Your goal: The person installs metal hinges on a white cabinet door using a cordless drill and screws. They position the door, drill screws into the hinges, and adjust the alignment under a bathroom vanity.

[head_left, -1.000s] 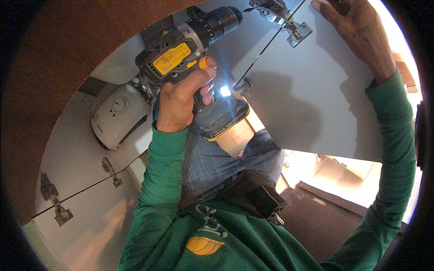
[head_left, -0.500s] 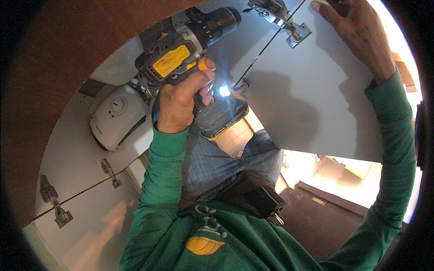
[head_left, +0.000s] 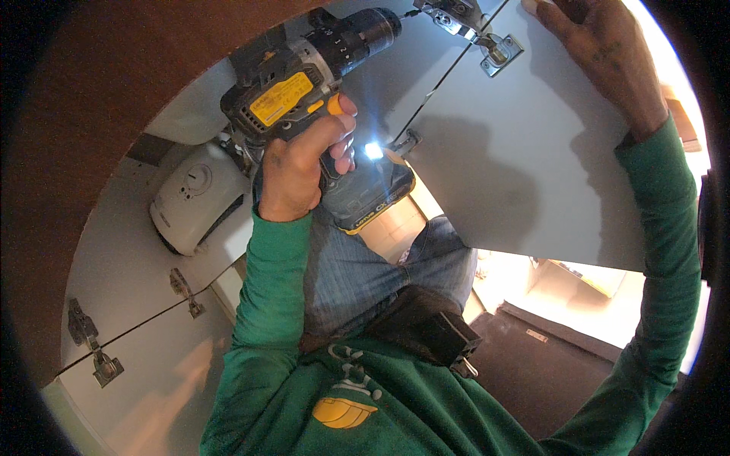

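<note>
My left hand point(head_left: 293, 178) is wrapped round the handle of a yellow-and-black cordless drill point(head_left: 281, 99), one finger at its orange trigger. The drill's work light point(head_left: 373, 150) is lit. A thin bit point(head_left: 411, 14) points at a metal cabinet hinge point(head_left: 450, 17) at the top; whether it touches a screw there I cannot tell. The hinge's cup point(head_left: 499, 55) sits on a grey cabinet door point(head_left: 532, 167). My right hand point(head_left: 608, 57) rests against the upper part of that door, thumb stretched out, the other fingers partly cut off by the picture's edge.
Another hinge point(head_left: 408, 143) joins the same door lower down. At left, a white rounded appliance with a dial point(head_left: 194, 186) hangs inside, above a second door with two hinges point(head_left: 96, 346). A brown panel point(head_left: 68, 114) fills the upper left. A black pouch point(head_left: 433, 330) lies at my waist.
The drill and my left hand have shifted slightly left, the bit drawing back a little from the hinge. My right hand has stayed in place on the door.
</note>
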### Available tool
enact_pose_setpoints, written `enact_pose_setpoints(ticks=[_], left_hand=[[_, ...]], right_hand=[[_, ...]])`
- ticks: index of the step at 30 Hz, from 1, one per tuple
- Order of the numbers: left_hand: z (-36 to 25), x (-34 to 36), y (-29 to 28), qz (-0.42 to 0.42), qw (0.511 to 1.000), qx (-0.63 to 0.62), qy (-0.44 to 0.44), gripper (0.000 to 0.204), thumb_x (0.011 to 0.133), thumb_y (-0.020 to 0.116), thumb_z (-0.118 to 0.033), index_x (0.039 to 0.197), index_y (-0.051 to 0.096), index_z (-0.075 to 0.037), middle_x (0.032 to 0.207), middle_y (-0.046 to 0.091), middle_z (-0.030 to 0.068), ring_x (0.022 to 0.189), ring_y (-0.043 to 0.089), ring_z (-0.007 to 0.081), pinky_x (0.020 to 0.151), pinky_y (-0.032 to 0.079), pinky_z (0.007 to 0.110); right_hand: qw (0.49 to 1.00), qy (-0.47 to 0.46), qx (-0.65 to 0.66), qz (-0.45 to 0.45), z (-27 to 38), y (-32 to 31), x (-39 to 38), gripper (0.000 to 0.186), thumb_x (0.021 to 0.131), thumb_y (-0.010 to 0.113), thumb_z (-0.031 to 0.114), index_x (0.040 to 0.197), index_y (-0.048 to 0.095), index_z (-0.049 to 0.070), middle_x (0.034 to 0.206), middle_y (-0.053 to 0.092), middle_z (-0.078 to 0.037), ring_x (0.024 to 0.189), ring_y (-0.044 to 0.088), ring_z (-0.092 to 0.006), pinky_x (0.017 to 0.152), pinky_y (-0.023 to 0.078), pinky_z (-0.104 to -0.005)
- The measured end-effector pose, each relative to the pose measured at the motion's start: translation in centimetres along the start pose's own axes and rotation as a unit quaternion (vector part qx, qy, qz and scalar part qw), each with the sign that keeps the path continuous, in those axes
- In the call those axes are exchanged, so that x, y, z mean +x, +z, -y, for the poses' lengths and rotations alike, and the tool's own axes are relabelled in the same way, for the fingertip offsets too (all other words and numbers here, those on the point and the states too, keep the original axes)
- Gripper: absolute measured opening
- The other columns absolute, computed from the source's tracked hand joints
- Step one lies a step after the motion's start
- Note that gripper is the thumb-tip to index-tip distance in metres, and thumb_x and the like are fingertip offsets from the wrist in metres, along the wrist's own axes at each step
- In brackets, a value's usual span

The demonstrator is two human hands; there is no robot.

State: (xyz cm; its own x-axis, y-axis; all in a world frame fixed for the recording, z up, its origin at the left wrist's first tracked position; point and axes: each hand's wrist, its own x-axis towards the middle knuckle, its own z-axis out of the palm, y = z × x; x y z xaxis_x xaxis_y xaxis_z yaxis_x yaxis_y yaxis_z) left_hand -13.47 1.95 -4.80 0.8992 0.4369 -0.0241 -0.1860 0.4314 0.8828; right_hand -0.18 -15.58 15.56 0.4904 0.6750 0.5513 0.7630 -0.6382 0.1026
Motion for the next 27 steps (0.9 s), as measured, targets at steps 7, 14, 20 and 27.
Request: enact_pose_setpoints(ticks=[7, 14, 20, 27], left_hand=[[-0.4, 0.1, 0.1, -0.012, 1.0, -0.005, -0.015, 0.019, 0.09, 0.068, -0.011, 0.105, 0.069, 0.0, 0.075, 0.056, 0.0021, 0.061, 0.052, 0.0107, 0.057, 0.046, 0.029], [-0.1, 0.3, -0.1, 0.003, 1.0, 0.022, 0.001, 0.02, 0.09, 0.067, -0.013, 0.107, 0.067, -0.002, 0.071, 0.053, -0.001, 0.057, 0.051, 0.0108, 0.057, 0.045, 0.028], [-0.2, 0.2, 0.5, -0.032, 0.999, 0.021, -0.01, 0.023, 0.089, 0.068, -0.015, 0.109, 0.067, -0.003, 0.069, 0.051, -0.0018, 0.056, 0.048, 0.0101, 0.056, 0.044, 0.028], [-0.1, 0.3, -0.1, 0.005, 1.0, 0.025, 0.001, 0.02, 0.093, 0.066, -0.01, 0.11, 0.07, 0.0, 0.077, 0.056, 0.0015, 0.062, 0.053, 0.0107, 0.06, 0.049, 0.028]], right_hand=[[0.999, 0.024, 0.012, 0.018, 0.0, -0.4, 0.3, 0.022, 0.088, 0.073, -0.001, 0.106, 0.061, -0.003, 0.101, 0.066, -0.013, 0.097, 0.068, -0.0217, 0.091, 0.055, -0.0354], [0.997, 0.031, 0.058, 0.039, -0.1, -1.2, 0.5, 0.023, 0.089, 0.071, 0.0, 0.108, 0.061, -0.003, 0.101, 0.067, -0.013, 0.097, 0.068, -0.0224, 0.092, 0.055, -0.0359], [1.0, -0.014, 0.003, 0.015, -1.4, -0.1, 0.4, 0.026, 0.087, 0.072, 0.0, 0.11, 0.061, -0.004, 0.099, 0.067, -0.012, 0.091, 0.067, -0.0217, 0.088, 0.054, -0.0351], [0.995, 0.014, 0.069, 0.066, -1.0, -1.9, 0.8, 0.026, 0.087, 0.072, 0.0, 0.109, 0.061, -0.005, 0.097, 0.067, -0.012, 0.089, 0.066, -0.021, 0.087, 0.053, -0.0345]])
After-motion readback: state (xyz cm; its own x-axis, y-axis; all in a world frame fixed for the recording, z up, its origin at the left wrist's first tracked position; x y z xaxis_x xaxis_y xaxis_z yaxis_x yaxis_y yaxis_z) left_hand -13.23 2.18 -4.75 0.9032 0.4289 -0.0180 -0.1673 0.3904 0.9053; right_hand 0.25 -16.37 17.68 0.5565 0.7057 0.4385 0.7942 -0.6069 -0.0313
